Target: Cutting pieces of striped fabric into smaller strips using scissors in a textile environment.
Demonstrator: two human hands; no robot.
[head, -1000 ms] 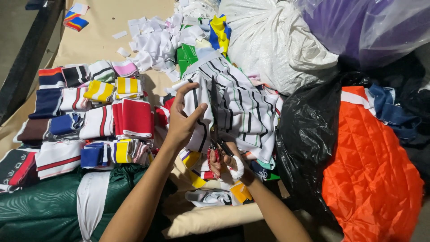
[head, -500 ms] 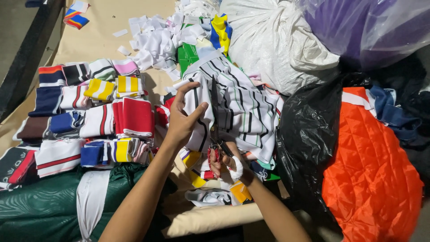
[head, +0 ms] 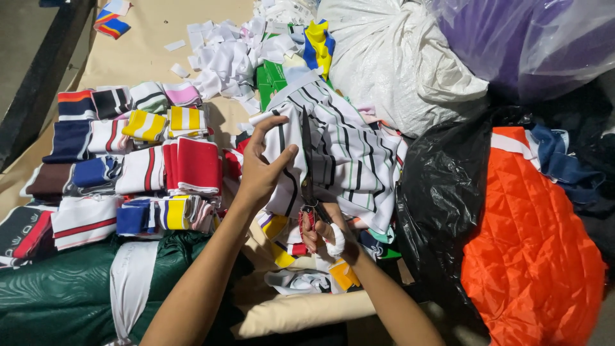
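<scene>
My left hand [head: 261,168] grips the left edge of a white fabric piece with black stripes [head: 349,150], thumb on top. My right hand [head: 323,234], with white tape around one finger, holds red-handled scissors [head: 307,186]. Their dark blades point up and away from me, lying across the striped fabric just right of my left thumb. The fabric drapes over a heap of other cut pieces in the middle of the table.
Folded striped knit pieces [head: 128,166] in red, navy, yellow and white lie in rows at left. White scraps [head: 224,54] lie behind. A white sack [head: 391,64], a purple bag [head: 525,45], a black bag [head: 442,205] and orange quilted cloth [head: 532,250] fill the right. Green fabric [head: 57,295] lies near me.
Almost nothing differs. Both hands stay on the striped fabric and the scissors keep the same place.
</scene>
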